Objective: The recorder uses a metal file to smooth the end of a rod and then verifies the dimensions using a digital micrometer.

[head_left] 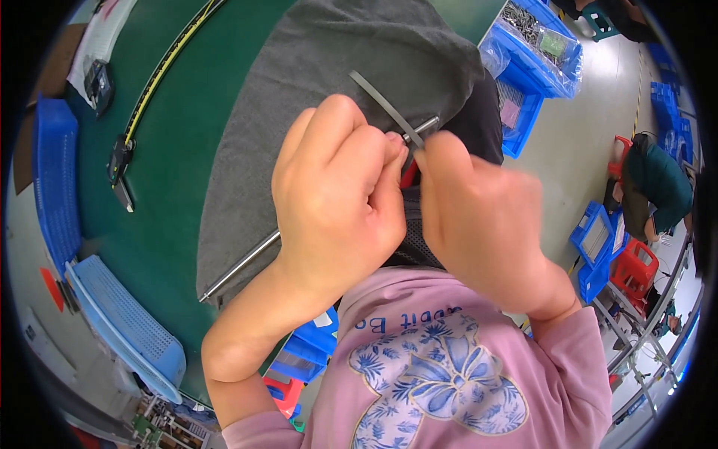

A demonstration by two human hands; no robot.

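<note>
Left fingers: I clench them around a metal rod, its lower end reaching out over the grey cloth on the green counter.
Flat grey strip: crosses the rod near its upper end, just beyond my left grip.
Right fingers: I grip the strip's near end.

The middle of the metal rod is hidden by the left grip; continuity between its two visible lengths cannot be confirmed. The lower end of the flat grey strip is covered by the right grip, which is blurred. The yellow-scaled caliper and the grey cloth are cut off by the upper edge. The metal parts at upper right are too small to be identified.
</note>
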